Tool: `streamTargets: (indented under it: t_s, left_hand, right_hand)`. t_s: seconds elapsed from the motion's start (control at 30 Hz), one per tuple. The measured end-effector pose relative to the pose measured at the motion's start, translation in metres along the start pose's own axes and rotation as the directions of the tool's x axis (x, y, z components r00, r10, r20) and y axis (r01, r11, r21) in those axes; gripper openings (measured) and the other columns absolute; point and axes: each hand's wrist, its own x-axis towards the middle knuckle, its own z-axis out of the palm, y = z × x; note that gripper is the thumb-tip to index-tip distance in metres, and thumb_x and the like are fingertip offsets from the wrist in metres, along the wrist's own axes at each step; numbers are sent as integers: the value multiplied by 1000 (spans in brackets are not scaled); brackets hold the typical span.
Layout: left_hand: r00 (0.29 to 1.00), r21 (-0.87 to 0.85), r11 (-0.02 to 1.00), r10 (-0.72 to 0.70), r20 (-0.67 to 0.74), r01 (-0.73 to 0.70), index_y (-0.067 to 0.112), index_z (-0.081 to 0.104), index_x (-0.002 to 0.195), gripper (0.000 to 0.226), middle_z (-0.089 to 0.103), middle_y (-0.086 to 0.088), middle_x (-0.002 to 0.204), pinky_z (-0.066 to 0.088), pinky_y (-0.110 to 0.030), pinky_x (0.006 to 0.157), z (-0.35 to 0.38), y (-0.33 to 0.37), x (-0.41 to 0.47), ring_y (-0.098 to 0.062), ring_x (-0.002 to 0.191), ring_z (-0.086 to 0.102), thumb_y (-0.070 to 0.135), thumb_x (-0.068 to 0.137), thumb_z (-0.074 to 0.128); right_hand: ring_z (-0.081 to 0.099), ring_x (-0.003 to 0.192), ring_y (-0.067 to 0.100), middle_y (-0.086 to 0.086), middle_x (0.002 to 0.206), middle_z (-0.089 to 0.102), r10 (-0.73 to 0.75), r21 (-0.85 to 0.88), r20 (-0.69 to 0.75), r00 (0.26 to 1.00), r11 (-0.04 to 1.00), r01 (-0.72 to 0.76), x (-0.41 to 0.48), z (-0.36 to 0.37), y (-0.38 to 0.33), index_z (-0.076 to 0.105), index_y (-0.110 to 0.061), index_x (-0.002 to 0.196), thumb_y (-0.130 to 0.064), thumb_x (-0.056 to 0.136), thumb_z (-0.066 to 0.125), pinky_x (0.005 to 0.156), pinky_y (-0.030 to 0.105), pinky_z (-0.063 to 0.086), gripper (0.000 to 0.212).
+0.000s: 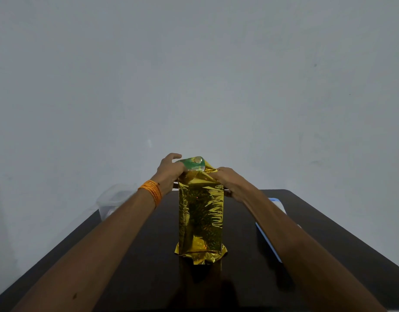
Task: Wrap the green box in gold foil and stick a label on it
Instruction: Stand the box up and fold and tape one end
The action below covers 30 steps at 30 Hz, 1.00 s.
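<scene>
A tall green box stands upright in the middle of the dark table. Gold foil covers its sides down to the base, where it crumples outward; only the green top end shows above the foil. My left hand grips the top left of the box and foil, thumb raised. My right hand pinches the folded foil at the top right edge. No label is visible.
A clear plastic container stands at the table's far left corner. A light blue flat object lies along the right side, partly hidden by my right forearm. A plain grey wall is behind the table.
</scene>
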Motion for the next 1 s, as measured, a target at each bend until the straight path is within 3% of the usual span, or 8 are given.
streamTargets:
  t_s: [0.1,0.2,0.33,0.5,0.57,0.7,0.8,1.0]
  left_hand:
    - [993,-19,996,80,-91,-83,16,62,115,47,65,-16,111,61,-37,69,-11,2,0,-26,90,69,-2,73,73]
    - [968,-134,972,169,-184,-195,17,66,104,33,68,-12,107,62,-39,79,-17,13,-4,-26,97,69,7,73,75]
    - [857,-50,905,380,-347,-422,19,66,99,15,69,-4,98,61,-38,79,-7,29,-22,-20,92,69,12,86,64]
    - [780,176,795,605,-159,-581,20,63,108,22,69,1,85,56,-30,68,27,33,-48,-14,79,68,13,87,64]
    - [756,225,754,647,-98,-617,21,63,108,22,69,2,82,55,-27,68,40,33,-53,-12,76,67,14,87,65]
    - [762,296,739,646,-53,-606,22,65,104,18,69,6,82,52,-20,72,63,28,-56,-10,76,66,19,86,65]
    - [768,318,722,640,32,-615,23,65,99,15,65,10,77,55,-33,68,83,18,-59,-10,70,63,19,84,65]
    - [761,464,625,616,202,-628,23,68,89,14,68,8,74,51,-30,63,126,-3,-72,-13,73,64,17,77,63]
  right_hand:
    - [56,72,14,8,85,60,-5,-27,-19,1000,1000,5,-1,0,0,59,-9,94,-26,94,62,61,26,41,17]
    - [60,70,18,8,81,64,-12,8,-14,1000,1000,12,0,0,0,61,-10,91,-31,86,75,61,27,44,26]
    - [61,65,15,7,81,64,-15,90,-48,999,996,19,-4,3,0,56,-10,87,-30,85,77,55,24,45,29]
    - [67,102,26,11,111,70,4,241,-160,987,970,35,-7,6,3,62,-8,111,-47,84,72,84,40,54,48]
    - [64,105,26,10,112,68,0,278,-216,976,959,61,-12,1,2,60,-10,117,-42,90,66,83,38,49,42]
    - [62,103,21,9,111,66,-97,127,-347,933,981,149,-23,-27,10,61,-9,116,-29,95,62,78,30,47,29]
    - [65,98,19,5,102,69,-156,-4,-412,898,986,169,-42,-57,23,66,-11,108,-25,94,63,76,27,48,20]
    - [67,85,28,10,86,72,-132,-263,-534,835,965,-16,-79,-122,66,72,-4,87,-19,85,67,72,30,48,16]
